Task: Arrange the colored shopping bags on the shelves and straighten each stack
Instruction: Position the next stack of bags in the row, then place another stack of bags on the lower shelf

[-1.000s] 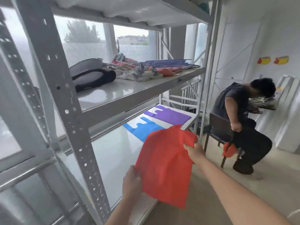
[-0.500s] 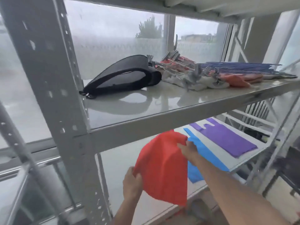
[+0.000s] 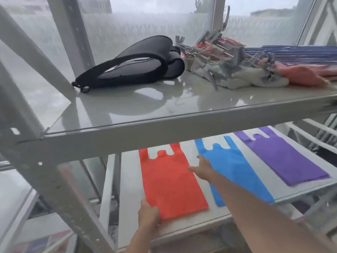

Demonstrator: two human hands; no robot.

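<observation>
Red bag [image 3: 169,181] lies flat — left hand [image 3: 148,213] pinches its seven o'clock corner, right hand [image 3: 202,168] (fingers spread, loose) at three; smooth outward, parallel to blue bag [image 3: 235,168].

On the upper shelf, a black pouch [image 3: 135,64] lies at ten o'clock of a heap of metal clip hangers [image 3: 226,50].
</observation>
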